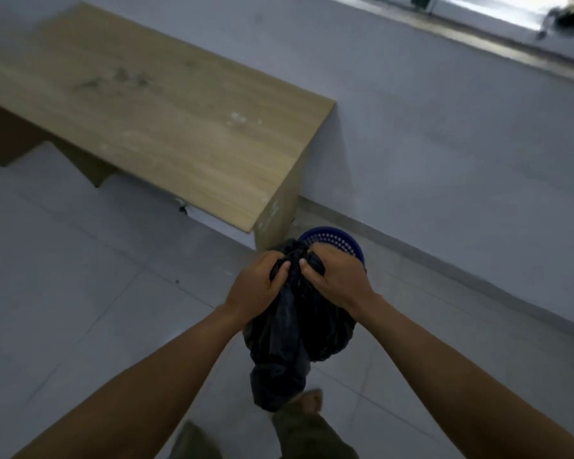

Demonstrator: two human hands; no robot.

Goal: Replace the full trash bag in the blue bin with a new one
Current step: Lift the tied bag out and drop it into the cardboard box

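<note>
Black bag (295,329) hangs at lower centre of the frame, outside the bin (337,241) standing by the desk (166,127) end, its neck bunched between left hand (259,286) and right hand (338,279), both grips clenched on the plastic, probably to seal it for tying.

A light wooden desk (166,127) stood against a pale grey wall (444,144), smudges marked its top, tiled floor (80,276) spread before it, a bright window ledge (478,31) ran above it, the room was dim.
</note>
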